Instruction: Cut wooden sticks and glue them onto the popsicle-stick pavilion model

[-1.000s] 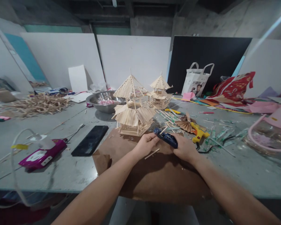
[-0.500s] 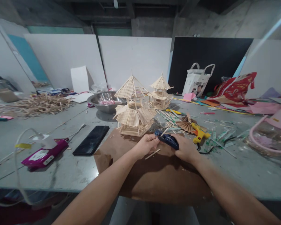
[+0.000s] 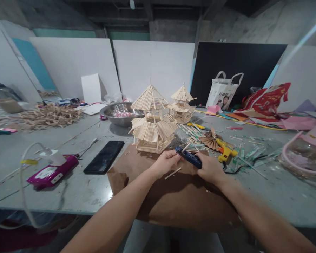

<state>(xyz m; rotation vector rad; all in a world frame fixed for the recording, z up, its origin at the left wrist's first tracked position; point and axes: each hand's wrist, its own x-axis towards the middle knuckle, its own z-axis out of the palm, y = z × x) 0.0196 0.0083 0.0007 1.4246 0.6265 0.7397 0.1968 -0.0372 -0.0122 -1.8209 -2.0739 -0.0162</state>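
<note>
My right hand (image 3: 211, 168) is closed around a dark blue hand cutter (image 3: 191, 158), its head pointing left and up. A thin wooden stick (image 3: 185, 147) stands out beyond the cutter's head at a slant. Pinched fingers of my left hand (image 3: 167, 163) hold that stick on the near side of the cutter; its lower end is hidden by the fingers. Below the hands, a short cut stick (image 3: 173, 173) lies on the brown board (image 3: 184, 207). Just past my left hand stands a pavilion model (image 3: 154, 131) built of sticks, its upper roof partly covered.
A second stick pavilion (image 3: 183, 105) stands farther back, beside a metal bowl (image 3: 122, 114). Right of my hands are a yellow glue gun (image 3: 226, 153) and scattered sticks and wrappers. A phone (image 3: 104, 157) and a purple power strip (image 3: 54, 172) lie left.
The cutter's handles look slightly closer together in my right hand. My left hand keeps its pinch on the stick, and the whole view has shifted a little.
</note>
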